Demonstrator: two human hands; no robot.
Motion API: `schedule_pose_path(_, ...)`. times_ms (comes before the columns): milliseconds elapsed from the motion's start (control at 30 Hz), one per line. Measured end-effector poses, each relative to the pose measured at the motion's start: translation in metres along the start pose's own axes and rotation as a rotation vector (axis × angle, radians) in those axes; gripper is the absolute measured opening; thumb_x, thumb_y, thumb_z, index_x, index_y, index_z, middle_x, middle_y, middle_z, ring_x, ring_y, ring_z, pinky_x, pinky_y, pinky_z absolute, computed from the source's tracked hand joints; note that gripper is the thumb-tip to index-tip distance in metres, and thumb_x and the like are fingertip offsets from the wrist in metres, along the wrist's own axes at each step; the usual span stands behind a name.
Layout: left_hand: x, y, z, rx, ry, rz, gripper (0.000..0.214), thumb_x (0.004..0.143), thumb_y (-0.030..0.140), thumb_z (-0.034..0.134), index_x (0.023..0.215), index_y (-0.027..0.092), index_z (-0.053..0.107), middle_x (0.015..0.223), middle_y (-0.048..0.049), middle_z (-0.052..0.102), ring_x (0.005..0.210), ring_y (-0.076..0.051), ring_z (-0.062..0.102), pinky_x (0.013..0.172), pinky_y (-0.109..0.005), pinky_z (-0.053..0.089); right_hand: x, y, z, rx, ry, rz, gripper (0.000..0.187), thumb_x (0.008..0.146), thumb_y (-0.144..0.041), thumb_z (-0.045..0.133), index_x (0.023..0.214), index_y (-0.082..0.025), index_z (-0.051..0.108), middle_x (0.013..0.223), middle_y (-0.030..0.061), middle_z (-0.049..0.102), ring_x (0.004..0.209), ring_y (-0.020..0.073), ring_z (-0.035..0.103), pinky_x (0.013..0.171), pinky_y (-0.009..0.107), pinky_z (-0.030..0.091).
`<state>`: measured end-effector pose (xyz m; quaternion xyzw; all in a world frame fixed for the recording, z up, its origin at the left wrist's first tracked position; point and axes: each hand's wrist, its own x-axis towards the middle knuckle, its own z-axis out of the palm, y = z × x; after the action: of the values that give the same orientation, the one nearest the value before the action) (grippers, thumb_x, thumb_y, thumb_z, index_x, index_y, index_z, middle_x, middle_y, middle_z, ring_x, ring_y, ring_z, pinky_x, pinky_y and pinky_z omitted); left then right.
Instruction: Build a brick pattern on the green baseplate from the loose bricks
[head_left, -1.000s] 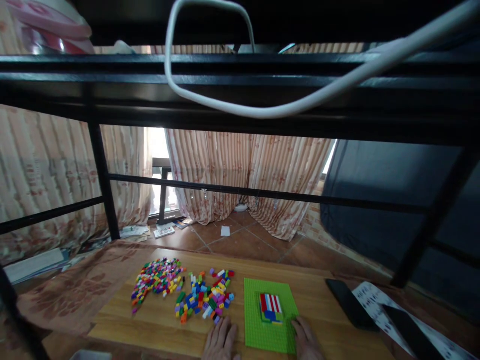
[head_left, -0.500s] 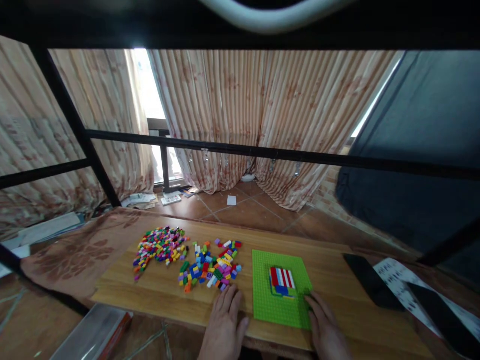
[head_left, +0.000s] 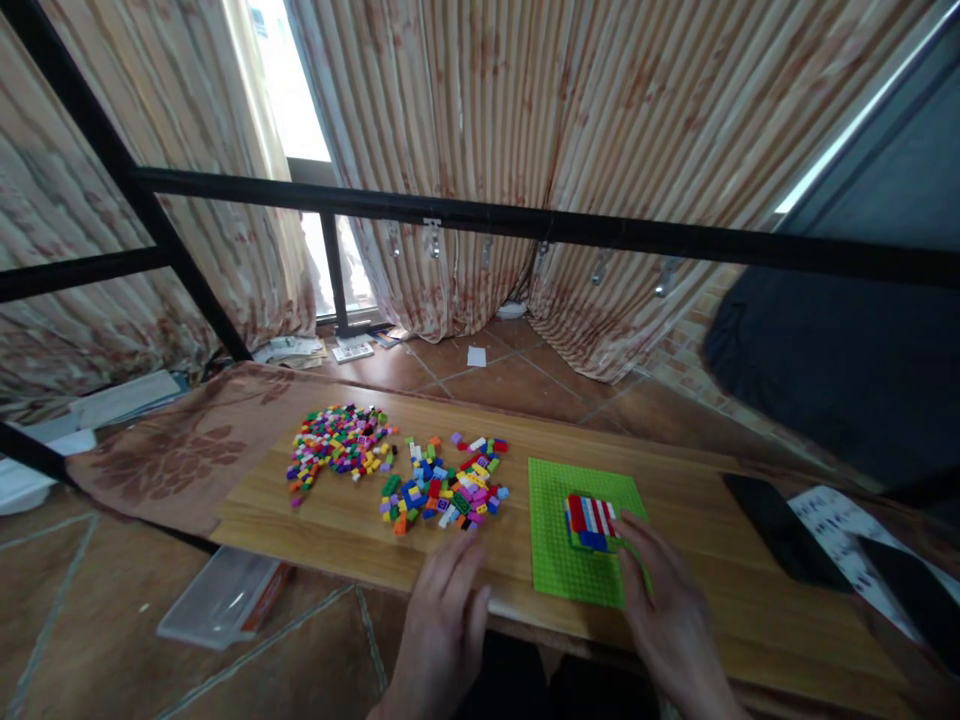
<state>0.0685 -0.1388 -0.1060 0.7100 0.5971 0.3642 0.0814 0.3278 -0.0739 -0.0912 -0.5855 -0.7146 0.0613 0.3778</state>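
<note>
A green studded baseplate lies on the wooden table. On it sits a small brick build with red and white stripes on top and blue bricks at its near side. My right hand reaches over the plate's right side, fingers extended, fingertips at the build's right edge; whether they touch it I cannot tell. Near the front edge of the table, my left hand rests with its fingers stretched out and nothing in it. Just beyond it is a loose pile of larger toy bricks in mixed colours.
Farther left on the table spreads a pile of smaller bricks. Dark flat panels and a printed sheet lie at the right. A clear plastic box is on the floor. A black metal rail crosses beyond the table.
My right hand has moved from the baseplate's right edge inward to the brick build. My left hand stays near the table's front edge. The view has tilted downward.
</note>
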Motion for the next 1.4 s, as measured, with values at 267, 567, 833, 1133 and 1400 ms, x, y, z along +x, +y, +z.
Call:
schedule_pose_path(267, 0.029, -0.044, -0.011, 0.206, 0.344, -0.394, 0.063, 0.087, 0.045, 0.055, 0.136, 0.009, 0.042, 0.142, -0.0263, 0.037, 0.134, -0.039, 0.036, 0.105, -0.059, 0.037, 0.101, -0.075, 0.098, 0.243, -0.236, -0.041, 0.045, 0.094, -0.040, 0.040, 0.127, -0.012, 0.055, 0.131, 0.0172, 0.056, 0.126, 0.0264, 0.048, 0.109, 0.046, 0.036)
schedule_pose_path(567, 0.065, -0.071, 0.011, 0.219, 0.322, -0.390, 0.058, 0.090, 0.043, 0.050, 0.133, 0.007, 0.042, 0.136, -0.0270, 0.046, 0.132, -0.037, 0.041, 0.105, -0.058, 0.036, 0.117, -0.072, 0.163, 0.278, -0.269, 0.001, 0.046, 0.095, -0.043, 0.037, 0.120, -0.011, 0.059, 0.130, 0.0184, 0.057, 0.126, 0.0277, 0.046, 0.109, 0.048, 0.032)
schedule_pose_path(833, 0.077, -0.063, 0.015, -0.023, 0.290, -0.318, 0.050, 0.094, 0.038, 0.045, 0.134, 0.010, 0.042, 0.133, -0.0211, 0.052, 0.127, -0.030, 0.047, 0.106, -0.052, 0.039, 0.106, -0.101, 0.157, 0.441, -0.302, -0.071, 0.046, 0.098, -0.044, 0.028, 0.113, -0.018, 0.063, 0.117, 0.0112, 0.066, 0.112, 0.0211, 0.058, 0.102, 0.040, 0.042)
schedule_pose_path(1133, 0.096, -0.089, -0.012, 0.016, 0.372, -0.279, 0.044, 0.095, 0.037, 0.042, 0.133, 0.014, 0.045, 0.134, -0.0166, 0.053, 0.127, -0.027, 0.048, 0.108, -0.049, 0.038, 0.138, -0.102, 0.168, 0.499, -0.270, -0.033, 0.057, 0.098, -0.051, 0.025, 0.118, -0.013, 0.062, 0.125, 0.0150, 0.063, 0.119, 0.0221, 0.056, 0.104, 0.039, 0.040)
schedule_pose_path(1400, 0.136, -0.121, -0.010, 0.251, 0.137, -0.171, 0.042, 0.096, 0.038, 0.038, 0.124, 0.009, 0.052, 0.117, -0.0177, 0.064, 0.115, -0.028, 0.058, 0.101, -0.047, 0.043, 0.152, -0.100, 0.178, 0.473, -0.549, -0.226, 0.046, 0.097, -0.048, 0.035, 0.084, -0.021, 0.070, 0.097, 0.0050, 0.073, 0.102, 0.0195, 0.064, 0.096, 0.034, 0.044)
